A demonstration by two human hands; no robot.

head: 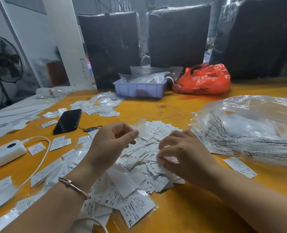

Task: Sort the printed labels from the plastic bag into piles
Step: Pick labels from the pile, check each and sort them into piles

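Head view: orange tabletop (pixel 181 105) strewn with small white printed labels (pixel 139 167), the main heap at centre under both hands. Left hand (pixel 110 143) pinches a small clear plastic sleeve (pixel 141 127) between thumb and fingers, raised just above the heap. Right hand (pixel 183 153), fingers curled, pinches labels on top of the heap. Large crumpled clear plastic bag (pixel 250 128) lies just right of the heap. Black smartphone (pixel 68 121) rests at left, well apart.
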